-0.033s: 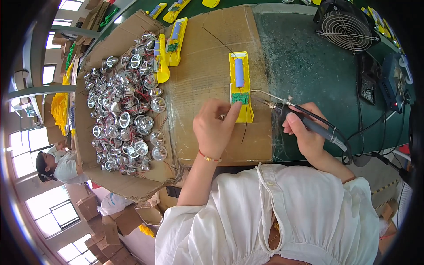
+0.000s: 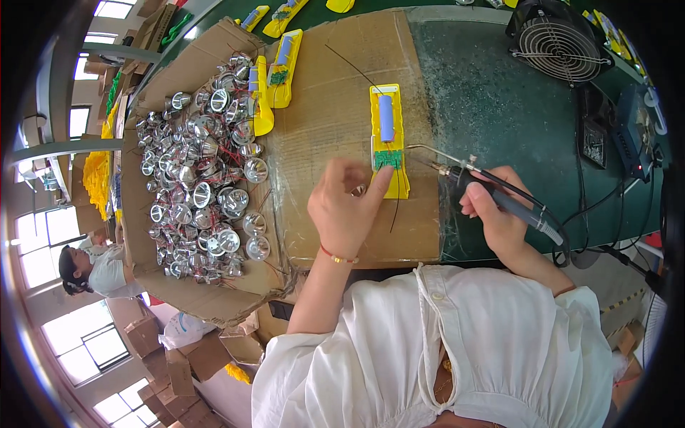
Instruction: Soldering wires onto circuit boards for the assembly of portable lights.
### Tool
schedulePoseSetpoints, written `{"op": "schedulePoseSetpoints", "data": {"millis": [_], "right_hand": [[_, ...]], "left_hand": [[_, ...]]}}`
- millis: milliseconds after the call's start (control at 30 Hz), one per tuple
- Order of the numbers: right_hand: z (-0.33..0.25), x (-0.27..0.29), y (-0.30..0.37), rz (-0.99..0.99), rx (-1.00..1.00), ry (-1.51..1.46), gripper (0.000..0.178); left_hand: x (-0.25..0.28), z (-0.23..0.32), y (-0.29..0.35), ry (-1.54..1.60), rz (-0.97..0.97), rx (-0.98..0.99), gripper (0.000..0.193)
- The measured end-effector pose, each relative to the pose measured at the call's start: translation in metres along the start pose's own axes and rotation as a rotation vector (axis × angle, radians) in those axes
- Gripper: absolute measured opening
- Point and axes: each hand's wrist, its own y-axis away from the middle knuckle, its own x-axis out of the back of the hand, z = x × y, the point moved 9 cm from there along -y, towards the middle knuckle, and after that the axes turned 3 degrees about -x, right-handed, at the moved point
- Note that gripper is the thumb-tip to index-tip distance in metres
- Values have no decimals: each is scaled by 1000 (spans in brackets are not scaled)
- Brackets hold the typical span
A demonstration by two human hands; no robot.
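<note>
My left hand (image 2: pixel 344 207) is over the cardboard beside a yellow plastic housing (image 2: pixel 400 187). Its thumb reaches to the green circuit board (image 2: pixel 387 160), while the other fingers curl apart from the thumb. Between thumb and fingers a small shiny metal part (image 2: pixel 358 190) shows, mostly hidden; no grip on it is visible. In the housing, a blue cylindrical cell (image 2: pixel 386 118) lies above the board, with thin black wires at both ends. My right hand (image 2: pixel 499 214) is closed around a soldering iron (image 2: pixel 503 202), whose tip and thin metal feed tube point left, toward the board.
To the left, a cardboard box (image 2: pixel 214 305) holds many silver reflector cups (image 2: pixel 202 194) with red wires. More yellow housings (image 2: pixel 284 89) stand by its far corner. A fan (image 2: pixel 560 51) and a blue soldering station (image 2: pixel 633 135) stand right, with cables trailing. A person (image 2: pixel 100 269) is at far left.
My left hand has shifted slightly left, its fingers farther from the board. My right hand and the soldering iron have moved slightly right, away from the board.
</note>
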Motion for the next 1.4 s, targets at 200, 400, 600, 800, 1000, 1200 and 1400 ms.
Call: {"op": "schedulePoseSetpoints", "data": {"millis": [200, 400, 600, 800, 1000, 1200, 1400], "right_hand": [[13, 18, -4, 62, -33, 24, 16], [9, 43, -7, 116, -7, 51, 16], [15, 74, -5, 221, -76, 57, 14], [23, 67, -7, 149, -121, 31, 12], [28, 72, -4, 134, -117, 113, 17], [23, 68, -9, 105, -78, 160, 16], [25, 75, -9, 248, -134, 82, 14]], "left_hand": [[-21, 25, -9, -696, -45, -190, 43], [-20, 22, -21, -658, -28, -290, 42], [-36, 27, -64, -664, -192, -192, 43], [-118, 49, -220, -695, -324, 19, 55], [-124, 57, -318, -578, 171, -305, 53], [-116, -9, -296, -531, -335, -200, 51], [-59, 11, -117, -263, -290, -145, 49]]}}
